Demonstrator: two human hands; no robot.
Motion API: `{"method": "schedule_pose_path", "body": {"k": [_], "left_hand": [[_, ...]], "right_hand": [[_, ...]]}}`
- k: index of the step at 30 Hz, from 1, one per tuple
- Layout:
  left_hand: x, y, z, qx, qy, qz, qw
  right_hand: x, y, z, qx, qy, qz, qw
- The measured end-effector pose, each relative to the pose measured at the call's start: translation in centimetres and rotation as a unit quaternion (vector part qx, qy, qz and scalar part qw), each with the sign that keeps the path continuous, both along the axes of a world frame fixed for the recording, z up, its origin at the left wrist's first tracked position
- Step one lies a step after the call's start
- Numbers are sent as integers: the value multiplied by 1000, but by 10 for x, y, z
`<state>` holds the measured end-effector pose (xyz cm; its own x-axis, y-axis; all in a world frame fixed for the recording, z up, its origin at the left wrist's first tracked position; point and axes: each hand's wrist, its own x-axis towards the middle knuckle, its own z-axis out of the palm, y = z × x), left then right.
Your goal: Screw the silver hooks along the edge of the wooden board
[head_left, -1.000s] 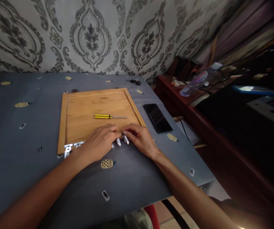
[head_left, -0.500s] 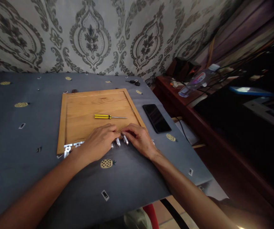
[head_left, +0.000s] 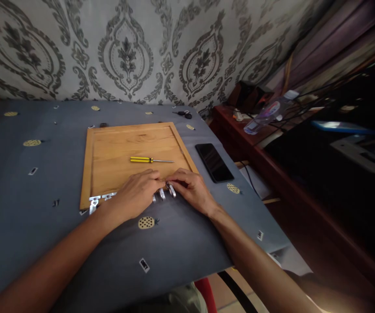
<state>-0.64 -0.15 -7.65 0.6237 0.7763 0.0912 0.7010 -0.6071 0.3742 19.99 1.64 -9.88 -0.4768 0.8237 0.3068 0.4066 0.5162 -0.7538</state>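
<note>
A shiny metal hook rail runs along the near edge of a framed wooden board, its hooks pointing toward me. My left hand lies over the rail's middle, fingers curled down onto it and thumb hidden. Beside it my right hand has thumb and forefinger pinched together at one metal hook; whatever small thing is between them is hidden. Another hook shows between the hands. On the board, beyond my fingers, lies a screwdriver with a yellow and black handle.
A black phone lies right of the board. Keys rest near the far table edge. Small dark bits lie or are printed on the cloth at left. A plastic bottle stands on the red-brown side desk.
The view has shifted very slightly. Both hands keep their place at the rail, with hardly any visible finger movement.
</note>
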Motion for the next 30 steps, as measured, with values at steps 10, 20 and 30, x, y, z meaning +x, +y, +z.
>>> {"method": "schedule_pose_path", "body": {"k": [10,20,30], "left_hand": [[0,-2,-1,16,-9,-6,1000],[1,-1,1,4,0,1,1000],[-1,-1,1,-11,-5,-3,1000]], "right_hand": [[2,3,-6,-19,21,-43,999],[-5,14,9,-21,4,-56,998],[-72,71,36,57,-300,22,952]]}}
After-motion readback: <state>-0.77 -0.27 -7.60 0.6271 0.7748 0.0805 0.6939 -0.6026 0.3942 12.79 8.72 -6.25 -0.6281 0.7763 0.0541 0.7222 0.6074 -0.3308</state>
